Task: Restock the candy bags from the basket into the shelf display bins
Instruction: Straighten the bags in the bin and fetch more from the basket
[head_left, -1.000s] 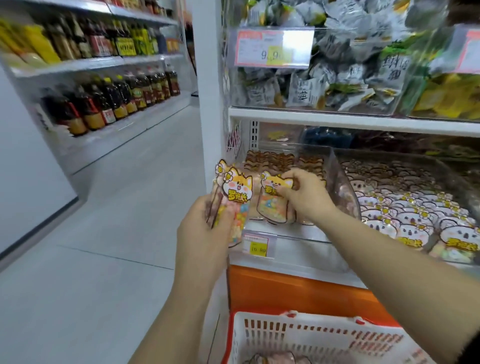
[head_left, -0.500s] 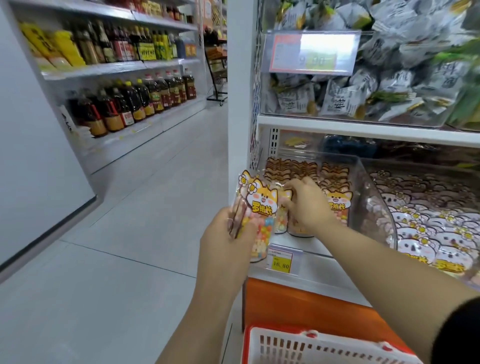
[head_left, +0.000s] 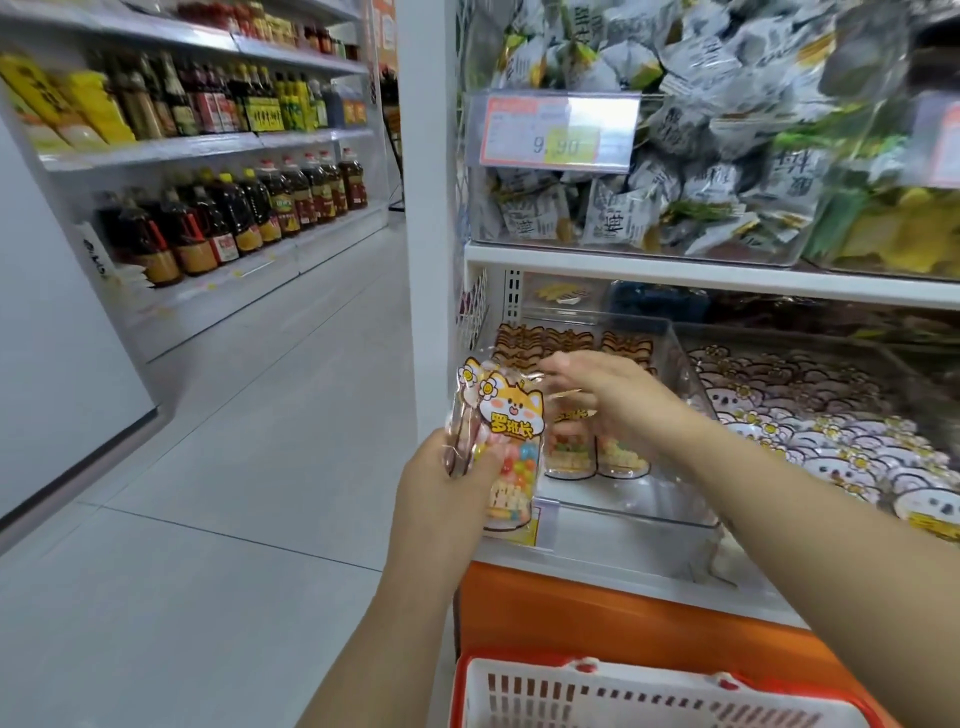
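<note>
Orange fox candy bags (head_left: 511, 441) are gripped as stack by left hand (head_left: 447, 483), fingers curled round them, held upright just in front of clear bin (head_left: 639, 499). Above bin front, right hand (head_left: 613, 400) is stretched out, fingers straight and blurred, nothing seen pinched. Other bags (head_left: 597, 457) are stood upright inside bin, near front wall. White basket (head_left: 649, 696) with red rim is seen low, below shelf. Dark oil bottles (head_left: 234, 218) are lined up across aisle.
</note>
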